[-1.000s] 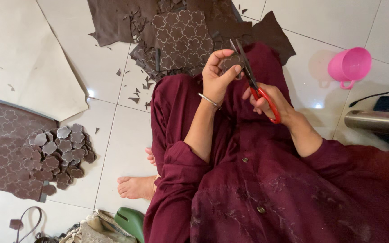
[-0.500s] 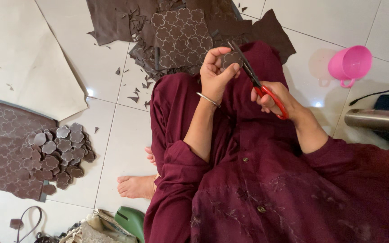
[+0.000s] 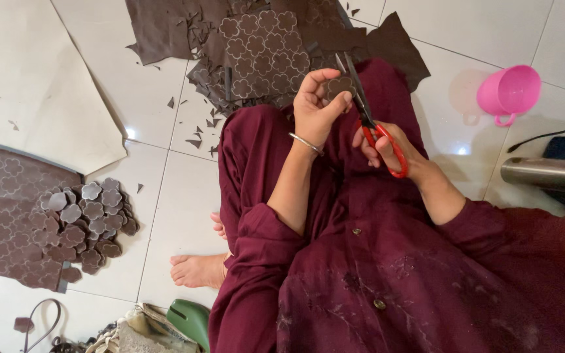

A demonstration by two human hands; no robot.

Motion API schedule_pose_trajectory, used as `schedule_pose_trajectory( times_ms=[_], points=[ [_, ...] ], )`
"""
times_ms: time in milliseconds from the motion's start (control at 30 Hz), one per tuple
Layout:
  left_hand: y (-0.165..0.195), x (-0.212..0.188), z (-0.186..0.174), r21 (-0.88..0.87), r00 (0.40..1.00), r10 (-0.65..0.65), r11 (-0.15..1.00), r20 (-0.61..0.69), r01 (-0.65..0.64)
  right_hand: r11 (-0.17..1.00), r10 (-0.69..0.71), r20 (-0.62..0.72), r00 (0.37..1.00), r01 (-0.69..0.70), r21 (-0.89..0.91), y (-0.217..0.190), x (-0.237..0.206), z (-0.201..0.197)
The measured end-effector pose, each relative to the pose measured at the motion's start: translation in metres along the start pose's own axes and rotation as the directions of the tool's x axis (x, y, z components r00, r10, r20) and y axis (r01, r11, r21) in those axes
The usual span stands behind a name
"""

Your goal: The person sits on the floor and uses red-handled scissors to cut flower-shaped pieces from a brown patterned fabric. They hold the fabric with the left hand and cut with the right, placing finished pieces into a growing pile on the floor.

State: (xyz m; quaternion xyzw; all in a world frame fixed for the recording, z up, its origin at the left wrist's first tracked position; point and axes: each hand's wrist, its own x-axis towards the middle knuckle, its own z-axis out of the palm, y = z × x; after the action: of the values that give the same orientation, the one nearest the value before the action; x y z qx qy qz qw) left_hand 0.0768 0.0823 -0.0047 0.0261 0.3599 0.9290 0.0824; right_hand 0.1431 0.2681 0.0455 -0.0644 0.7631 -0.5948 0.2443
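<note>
My left hand pinches a small brown flower-shaped leather piece above my lap. My right hand grips red-handled scissors, whose dark blades point up along the right edge of that piece. Just beyond my knees lies a brown sheet marked with flower outlines, with offcuts around it. A silver bangle sits on my left wrist.
A pile of cut flower pieces lies on the tile floor at left, beside another patterned brown sheet. A pink cup and a metal tube are at right. My bare foot and a green object sit below.
My left hand has turned the small piece slightly, and the scissors have shifted a little against its edge. Both hands stay in nearly the same place.
</note>
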Motion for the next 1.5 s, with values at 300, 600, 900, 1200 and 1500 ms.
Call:
schedule_pose_trajectory(
  times_ms=[300, 600, 900, 1200, 1500],
  points=[
    [-0.001, 0.001, 0.0, -0.03, 1.0, -0.011, 0.999, 0.0, 0.011, 1.0, -0.021, -0.032, 0.999, 0.021, -0.02, 0.001, 0.001, 0.003],
    [0.0, 0.003, -0.003, 0.003, 1.0, -0.011, 1.0, -0.008, 0.011, 1.0, 0.017, 0.014, 1.0, -0.017, 0.007, 0.006, 0.0, -0.011],
    [0.008, 0.0, -0.004, 0.036, 1.0, 0.002, 0.999, -0.011, -0.002, 0.988, 0.144, 0.036, 0.989, -0.146, 0.053, 0.01, 0.001, -0.027],
    [0.01, 0.002, -0.003, 0.052, 0.999, -0.042, 0.998, -0.019, 0.043, 0.987, 0.151, 0.053, 0.987, -0.148, -0.065, -0.007, -0.002, -0.031],
    [0.005, 0.002, -0.006, -0.011, 1.0, -0.003, 1.0, 0.007, 0.003, 0.983, 0.18, 0.035, 0.983, -0.178, -0.041, -0.001, -0.006, -0.034]
  ],
)
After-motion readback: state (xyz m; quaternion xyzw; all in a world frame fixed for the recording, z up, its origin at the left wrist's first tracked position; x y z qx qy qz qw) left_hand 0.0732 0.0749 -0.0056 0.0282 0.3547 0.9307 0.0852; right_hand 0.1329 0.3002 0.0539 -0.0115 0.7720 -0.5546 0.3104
